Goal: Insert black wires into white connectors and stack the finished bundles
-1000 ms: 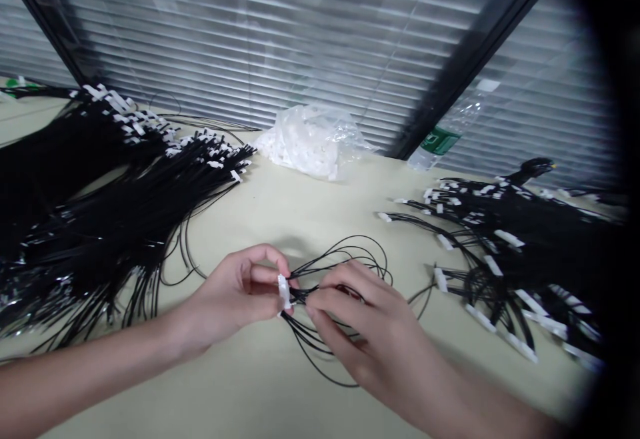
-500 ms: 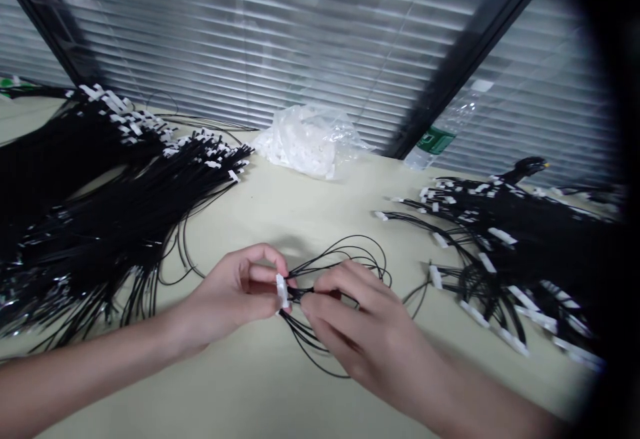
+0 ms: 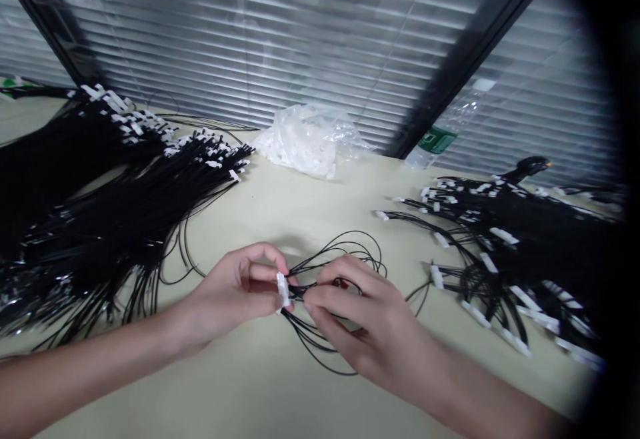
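Observation:
My left hand [image 3: 235,292] is closed, pinching a small white connector [image 3: 283,290] between thumb and fingers just above the cream table. My right hand [image 3: 357,325] is closed too, its fingertips gripping thin black wires [image 3: 345,252] right at the connector's right side. The wires loop away behind my right hand and lie on the table. Both hands touch at the connector, near the front middle of the table.
A large heap of black wires with white connectors [image 3: 100,192] covers the left of the table [image 3: 300,205]. Another pile of such wires [image 3: 510,252] lies at the right. A clear plastic bag of white parts [image 3: 310,139] and a plastic bottle [image 3: 440,135] rest by the window blinds.
Both hands stay at the connector. My right hand has shifted slightly left and up, and the wire loop has moved a little with it.

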A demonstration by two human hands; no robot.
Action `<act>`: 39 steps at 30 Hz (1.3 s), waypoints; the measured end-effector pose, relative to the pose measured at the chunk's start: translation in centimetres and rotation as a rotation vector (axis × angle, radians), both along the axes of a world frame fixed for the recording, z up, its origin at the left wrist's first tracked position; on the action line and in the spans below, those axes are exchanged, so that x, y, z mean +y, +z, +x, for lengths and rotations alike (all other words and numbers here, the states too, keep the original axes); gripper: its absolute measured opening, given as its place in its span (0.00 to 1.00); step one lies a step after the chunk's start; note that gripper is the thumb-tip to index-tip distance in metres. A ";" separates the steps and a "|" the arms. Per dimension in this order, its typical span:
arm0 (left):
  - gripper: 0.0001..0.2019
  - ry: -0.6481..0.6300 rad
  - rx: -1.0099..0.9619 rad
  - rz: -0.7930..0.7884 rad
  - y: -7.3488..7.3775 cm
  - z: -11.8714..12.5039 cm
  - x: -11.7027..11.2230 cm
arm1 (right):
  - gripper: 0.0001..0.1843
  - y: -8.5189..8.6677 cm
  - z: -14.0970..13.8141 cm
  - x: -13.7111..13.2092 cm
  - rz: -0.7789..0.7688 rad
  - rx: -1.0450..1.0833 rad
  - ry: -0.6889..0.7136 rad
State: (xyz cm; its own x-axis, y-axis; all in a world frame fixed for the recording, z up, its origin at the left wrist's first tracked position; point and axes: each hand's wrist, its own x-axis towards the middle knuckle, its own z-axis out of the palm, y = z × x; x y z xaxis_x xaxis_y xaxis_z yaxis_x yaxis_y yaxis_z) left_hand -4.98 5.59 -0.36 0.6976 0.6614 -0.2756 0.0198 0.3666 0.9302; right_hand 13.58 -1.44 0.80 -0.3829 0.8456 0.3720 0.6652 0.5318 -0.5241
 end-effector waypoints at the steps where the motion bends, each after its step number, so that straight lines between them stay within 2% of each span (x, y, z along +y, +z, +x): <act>1: 0.10 0.001 -0.003 -0.001 0.0 0.0 0.0 | 0.06 0.0 0.0 0.0 0.002 0.004 -0.001; 6: 0.15 0.004 -0.015 -0.023 -0.1 0.1 0.0 | 0.07 0.4 0.0 0.2 -0.016 0.022 0.003; 11: 0.11 0.009 0.010 -0.003 -0.1 0.0 -0.2 | 0.07 0.6 0.1 0.2 -0.025 0.047 0.012; 18: 0.11 0.008 0.005 -0.008 -0.3 0.0 -0.1 | 0.08 0.5 -0.1 0.2 -0.034 0.046 0.002; 29: 0.10 0.032 0.121 -0.017 0.9 0.2 0.1 | 0.09 0.4 0.3 0.1 -0.002 0.017 0.008; 36: 0.10 0.104 0.126 -0.017 0.2 0.4 0.1 | 0.08 0.3 0.2 0.3 -0.009 0.096 0.006; 39: 0.10 0.086 0.092 -0.013 0.0 0.3 0.2 | 0.08 0.1 0.0 0.5 0.000 0.095 -0.009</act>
State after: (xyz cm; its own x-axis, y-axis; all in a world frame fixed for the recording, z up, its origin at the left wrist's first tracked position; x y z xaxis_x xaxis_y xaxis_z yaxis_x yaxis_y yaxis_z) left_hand -4.67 5.79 -0.40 0.6099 0.7135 -0.3449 0.0727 0.3830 0.9209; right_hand 13.56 -0.96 0.88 -0.3387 0.8485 0.4067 0.6170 0.5266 -0.5848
